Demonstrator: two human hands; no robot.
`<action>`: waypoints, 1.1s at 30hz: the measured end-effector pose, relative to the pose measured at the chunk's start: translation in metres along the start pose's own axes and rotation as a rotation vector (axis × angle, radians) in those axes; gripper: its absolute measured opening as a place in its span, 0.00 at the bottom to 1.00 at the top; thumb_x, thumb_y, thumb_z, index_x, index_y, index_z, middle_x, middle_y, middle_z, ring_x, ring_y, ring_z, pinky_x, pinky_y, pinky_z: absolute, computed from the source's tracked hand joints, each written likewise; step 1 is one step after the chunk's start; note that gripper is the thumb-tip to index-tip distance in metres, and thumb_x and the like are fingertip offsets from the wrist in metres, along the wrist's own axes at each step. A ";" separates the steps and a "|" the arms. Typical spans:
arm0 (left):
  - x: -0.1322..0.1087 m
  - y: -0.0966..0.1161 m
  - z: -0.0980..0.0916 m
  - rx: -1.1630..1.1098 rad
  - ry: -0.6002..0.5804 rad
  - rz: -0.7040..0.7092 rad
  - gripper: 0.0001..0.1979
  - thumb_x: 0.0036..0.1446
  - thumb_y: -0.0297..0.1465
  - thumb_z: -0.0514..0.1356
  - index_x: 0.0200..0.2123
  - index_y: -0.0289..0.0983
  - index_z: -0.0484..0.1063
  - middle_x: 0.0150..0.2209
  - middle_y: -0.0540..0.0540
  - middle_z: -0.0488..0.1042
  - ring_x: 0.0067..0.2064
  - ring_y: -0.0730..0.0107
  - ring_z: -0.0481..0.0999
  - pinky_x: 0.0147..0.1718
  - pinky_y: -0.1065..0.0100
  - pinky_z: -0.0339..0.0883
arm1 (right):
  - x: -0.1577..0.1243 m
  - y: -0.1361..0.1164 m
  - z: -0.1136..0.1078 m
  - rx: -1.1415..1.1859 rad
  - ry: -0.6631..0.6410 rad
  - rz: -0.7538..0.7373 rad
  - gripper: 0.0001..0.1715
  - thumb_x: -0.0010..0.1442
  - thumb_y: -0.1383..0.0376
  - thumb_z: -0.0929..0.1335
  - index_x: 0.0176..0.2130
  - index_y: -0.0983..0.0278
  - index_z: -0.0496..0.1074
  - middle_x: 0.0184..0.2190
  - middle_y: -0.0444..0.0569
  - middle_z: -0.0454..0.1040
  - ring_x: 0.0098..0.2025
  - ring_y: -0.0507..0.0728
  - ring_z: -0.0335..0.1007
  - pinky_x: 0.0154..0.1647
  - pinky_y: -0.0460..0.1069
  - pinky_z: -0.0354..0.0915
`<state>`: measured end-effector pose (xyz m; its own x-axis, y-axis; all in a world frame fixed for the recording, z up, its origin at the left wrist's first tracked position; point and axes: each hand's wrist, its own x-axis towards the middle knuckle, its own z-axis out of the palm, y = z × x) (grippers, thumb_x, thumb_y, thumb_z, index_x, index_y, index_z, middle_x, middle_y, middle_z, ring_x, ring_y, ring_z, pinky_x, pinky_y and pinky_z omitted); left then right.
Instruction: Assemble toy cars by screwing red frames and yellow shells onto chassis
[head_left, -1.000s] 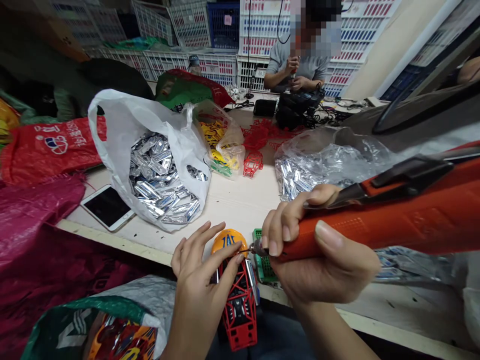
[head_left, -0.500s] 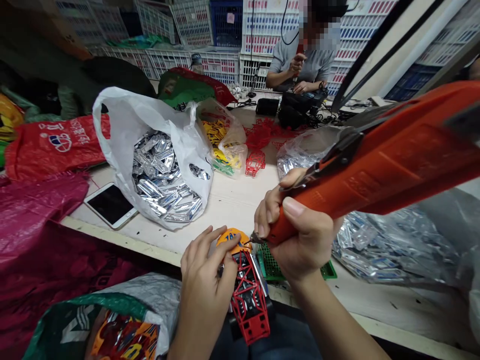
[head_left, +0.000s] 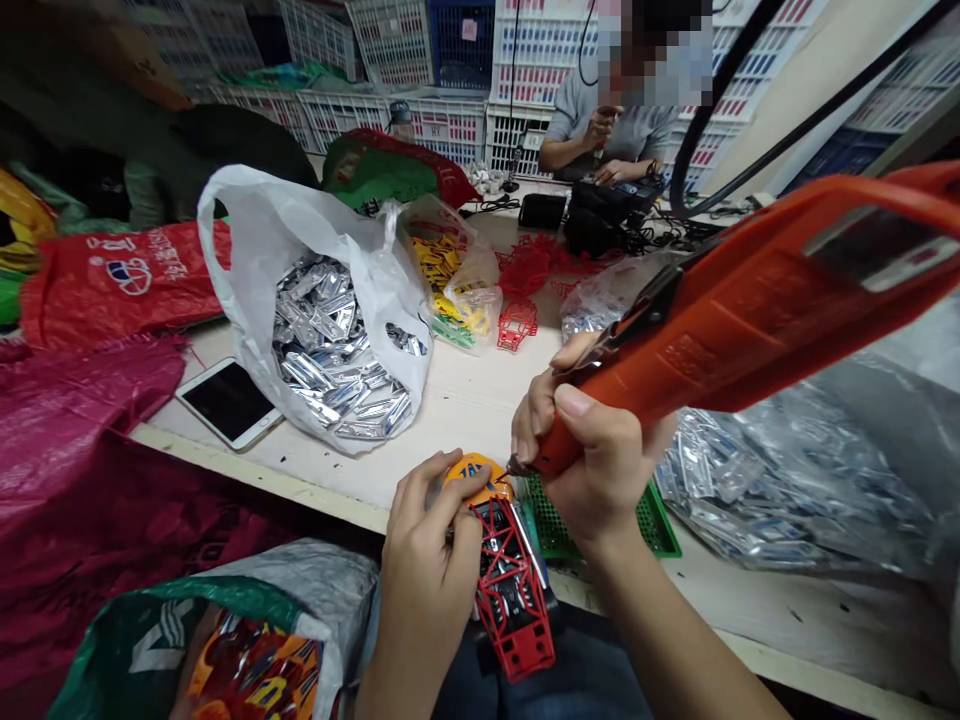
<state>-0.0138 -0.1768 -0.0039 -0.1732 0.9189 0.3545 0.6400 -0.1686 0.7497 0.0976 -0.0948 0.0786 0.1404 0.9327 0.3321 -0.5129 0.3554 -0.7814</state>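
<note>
My left hand (head_left: 431,560) is wrapped round a toy car (head_left: 504,570) with an orange shell and a red lattice chassis, held at the table's front edge. My right hand (head_left: 592,450) grips an orange electric screwdriver (head_left: 750,310), tilted steeply, its tip touching the car near the orange nose. A small green tray (head_left: 652,520) lies on the table just behind the car, under my right hand.
A white bag of silver parts (head_left: 330,320) and a phone (head_left: 229,400) lie left on the table (head_left: 480,400). A clear bag of silver parts (head_left: 750,480) is right, with yellow and red parts (head_left: 517,325) behind. Across the table sits another person (head_left: 615,130). A bag of car shells (head_left: 247,670) is at lower left.
The screwdriver has swung from nearly level to steeply tilted, its tip staying at the car. My left hand and the car shifted slightly right; more of the green tray shows.
</note>
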 end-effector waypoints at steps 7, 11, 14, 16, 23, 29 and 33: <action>0.005 -0.003 0.002 -0.067 -0.076 -0.084 0.21 0.62 0.24 0.52 0.49 0.48 0.81 0.52 0.45 0.75 0.58 0.58 0.75 0.58 0.54 0.69 | 0.007 0.010 0.000 -0.100 -0.100 0.014 0.08 0.53 0.60 0.74 0.30 0.60 0.73 0.16 0.36 0.66 0.13 0.49 0.59 0.13 0.47 0.57; 0.009 -0.002 0.005 -0.084 -0.099 -0.125 0.20 0.61 0.24 0.53 0.46 0.46 0.81 0.52 0.45 0.76 0.57 0.58 0.75 0.59 0.53 0.68 | 0.015 0.016 0.003 -0.149 -0.216 0.054 0.11 0.52 0.57 0.76 0.31 0.58 0.74 0.17 0.36 0.67 0.17 0.50 0.61 0.16 0.47 0.60; 0.009 0.002 0.007 -0.089 -0.060 -0.142 0.19 0.59 0.24 0.53 0.45 0.43 0.82 0.50 0.44 0.76 0.56 0.57 0.76 0.58 0.53 0.68 | 0.019 0.019 0.004 -0.094 -0.277 0.095 0.14 0.52 0.56 0.77 0.32 0.59 0.73 0.17 0.35 0.67 0.14 0.49 0.59 0.12 0.46 0.58; 0.009 0.005 0.008 -0.089 -0.040 -0.142 0.20 0.59 0.24 0.52 0.45 0.41 0.81 0.50 0.43 0.76 0.56 0.58 0.76 0.59 0.55 0.68 | 0.020 0.020 0.002 -0.070 -0.290 0.105 0.14 0.52 0.56 0.77 0.32 0.59 0.72 0.16 0.35 0.66 0.12 0.49 0.57 0.11 0.46 0.56; 0.007 -0.003 0.004 -0.091 -0.086 -0.078 0.19 0.62 0.23 0.53 0.47 0.42 0.81 0.53 0.43 0.74 0.57 0.63 0.76 0.58 0.62 0.70 | 0.015 0.019 -0.003 -0.049 -0.294 0.076 0.12 0.54 0.58 0.76 0.34 0.60 0.74 0.15 0.35 0.67 0.12 0.49 0.59 0.12 0.46 0.55; 0.009 -0.013 -0.001 -0.136 -0.127 -0.055 0.18 0.65 0.26 0.53 0.47 0.46 0.81 0.55 0.46 0.75 0.58 0.64 0.76 0.56 0.64 0.72 | 0.011 -0.029 -0.028 -0.065 -0.051 -0.064 0.09 0.51 0.63 0.73 0.35 0.58 0.73 0.16 0.36 0.66 0.12 0.49 0.58 0.11 0.45 0.54; 0.012 -0.011 -0.003 -0.213 -0.143 -0.116 0.15 0.66 0.34 0.54 0.46 0.48 0.82 0.56 0.48 0.76 0.60 0.62 0.75 0.59 0.61 0.70 | 0.003 -0.058 -0.067 -0.168 0.003 -0.093 0.08 0.50 0.67 0.72 0.34 0.58 0.73 0.16 0.36 0.65 0.12 0.49 0.59 0.11 0.46 0.57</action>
<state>-0.0254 -0.1653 -0.0061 -0.1188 0.9749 0.1881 0.4479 -0.1164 0.8865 0.1844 -0.1084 0.0902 0.1834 0.8954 0.4057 -0.3489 0.4451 -0.8247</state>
